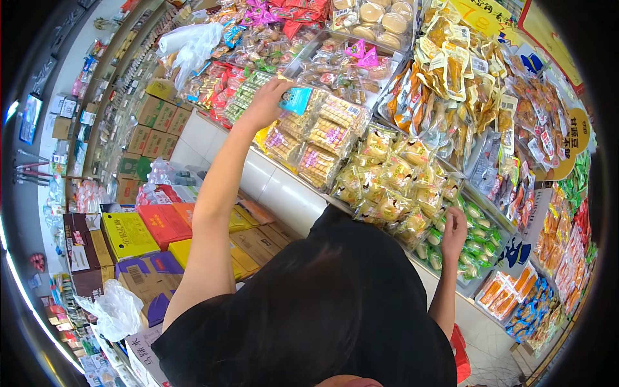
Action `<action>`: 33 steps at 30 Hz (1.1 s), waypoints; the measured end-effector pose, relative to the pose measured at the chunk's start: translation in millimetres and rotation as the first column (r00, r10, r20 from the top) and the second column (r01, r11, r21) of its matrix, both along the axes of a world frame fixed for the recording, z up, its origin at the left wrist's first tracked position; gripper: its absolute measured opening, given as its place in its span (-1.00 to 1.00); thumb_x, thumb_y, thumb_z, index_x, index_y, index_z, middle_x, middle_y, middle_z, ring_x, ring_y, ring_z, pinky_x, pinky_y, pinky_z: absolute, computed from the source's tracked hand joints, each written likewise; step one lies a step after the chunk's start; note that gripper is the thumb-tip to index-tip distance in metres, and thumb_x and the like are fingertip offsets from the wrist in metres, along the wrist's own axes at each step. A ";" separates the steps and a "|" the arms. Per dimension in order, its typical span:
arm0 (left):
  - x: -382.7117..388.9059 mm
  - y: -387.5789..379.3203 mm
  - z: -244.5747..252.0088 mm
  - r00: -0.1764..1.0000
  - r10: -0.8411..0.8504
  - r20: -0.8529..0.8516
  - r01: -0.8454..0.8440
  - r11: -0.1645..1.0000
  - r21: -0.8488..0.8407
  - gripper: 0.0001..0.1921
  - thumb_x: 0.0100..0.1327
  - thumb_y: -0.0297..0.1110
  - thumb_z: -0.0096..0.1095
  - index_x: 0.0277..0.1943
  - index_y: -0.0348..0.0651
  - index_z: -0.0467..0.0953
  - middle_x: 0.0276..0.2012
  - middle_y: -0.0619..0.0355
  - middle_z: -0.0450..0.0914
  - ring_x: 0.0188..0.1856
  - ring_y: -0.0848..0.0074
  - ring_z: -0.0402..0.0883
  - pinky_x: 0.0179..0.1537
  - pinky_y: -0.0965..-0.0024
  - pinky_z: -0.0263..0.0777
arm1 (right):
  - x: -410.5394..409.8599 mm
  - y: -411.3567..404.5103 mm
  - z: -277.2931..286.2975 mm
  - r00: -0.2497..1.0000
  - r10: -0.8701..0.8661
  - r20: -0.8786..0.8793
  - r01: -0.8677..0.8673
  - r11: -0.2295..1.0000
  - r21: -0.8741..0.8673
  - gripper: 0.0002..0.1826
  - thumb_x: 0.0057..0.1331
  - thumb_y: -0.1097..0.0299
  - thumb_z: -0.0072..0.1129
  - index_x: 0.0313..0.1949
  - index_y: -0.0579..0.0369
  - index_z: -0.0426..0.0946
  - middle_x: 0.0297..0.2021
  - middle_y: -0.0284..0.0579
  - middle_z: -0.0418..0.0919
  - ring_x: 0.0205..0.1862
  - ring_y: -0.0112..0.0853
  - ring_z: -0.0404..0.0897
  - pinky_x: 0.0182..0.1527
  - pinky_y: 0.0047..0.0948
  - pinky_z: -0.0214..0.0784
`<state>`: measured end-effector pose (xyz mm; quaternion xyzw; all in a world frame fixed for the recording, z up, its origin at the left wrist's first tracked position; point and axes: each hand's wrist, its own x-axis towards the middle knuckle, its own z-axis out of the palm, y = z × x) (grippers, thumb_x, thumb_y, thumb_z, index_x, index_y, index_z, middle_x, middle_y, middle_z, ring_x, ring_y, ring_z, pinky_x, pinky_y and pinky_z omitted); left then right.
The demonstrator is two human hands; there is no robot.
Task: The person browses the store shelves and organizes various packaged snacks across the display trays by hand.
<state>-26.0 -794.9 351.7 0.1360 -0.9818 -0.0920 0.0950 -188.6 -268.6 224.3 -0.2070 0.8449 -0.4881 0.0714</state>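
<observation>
My left hand (267,103) reaches out over the snack display, its fingers at the edge of a small blue packet (296,100); whether they grip it cannot be told. The packet lies over clear packs of pale rolled biscuits (330,126). My right hand (454,232) hangs beside the green-and-clear wrapped snacks (476,246), its fingers partly curled. Between my hands lies a heap of yellow-printed, individually wrapped pastries (394,176). Green-wrapped bars (246,95) are left of my left hand.
Vacuum-packed meat snacks (449,63) fill bins at the upper right. A plastic bag roll (188,41) lies at the upper left of the display. Colourful cartons (164,225) are stacked to my left, with a crumpled plastic bag (116,309). A red object (460,355) stands low at right.
</observation>
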 end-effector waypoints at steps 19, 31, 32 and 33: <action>43.4 19.5 -25.7 0.985 0.166 0.042 -0.169 0.983 0.073 -0.16 -0.07 -0.57 0.38 0.34 0.14 0.26 0.25 -0.09 0.29 0.30 0.03 0.23 0.29 0.12 0.19 | -4.3 2.3 -7.3 0.999 0.006 0.032 -0.006 1.000 -0.014 -0.82 0.34 0.52 -0.04 -0.12 0.23 0.50 -0.09 -0.04 0.52 -0.05 -0.28 0.51 0.03 -0.39 0.33; 39.9 18.8 -29.9 0.994 0.104 -0.027 -0.101 0.991 0.082 -0.29 -0.09 -0.54 0.37 0.23 -0.10 0.36 0.15 -0.04 0.42 0.22 0.10 0.33 0.24 0.19 0.26 | -6.9 4.5 -12.5 0.994 -0.006 0.113 0.006 1.000 0.002 -0.82 0.36 0.50 -0.03 -0.11 0.23 0.50 -0.12 -0.07 0.54 -0.07 -0.30 0.51 0.02 -0.39 0.33; 40.6 17.6 -29.6 0.994 0.108 -0.025 -0.105 0.991 0.083 -0.29 -0.09 -0.54 0.37 0.23 -0.10 0.36 0.15 -0.04 0.42 0.22 0.10 0.33 0.24 0.19 0.26 | -6.9 4.9 -13.6 0.993 -0.002 0.115 0.002 1.000 0.002 -0.82 0.36 0.50 -0.03 -0.11 0.23 0.50 -0.12 -0.07 0.54 -0.07 -0.30 0.51 0.02 -0.39 0.33; 40.4 16.1 -28.8 0.994 0.106 -0.001 -0.105 0.993 0.057 -0.33 -0.07 -0.58 0.31 0.21 -0.12 0.37 0.12 -0.05 0.44 0.21 0.10 0.35 0.23 0.18 0.27 | -7.3 5.8 -15.4 0.997 0.005 0.078 -0.005 1.000 0.009 -0.82 0.36 0.49 -0.03 -0.10 0.23 0.50 -0.12 -0.07 0.54 -0.07 -0.31 0.52 0.01 -0.40 0.33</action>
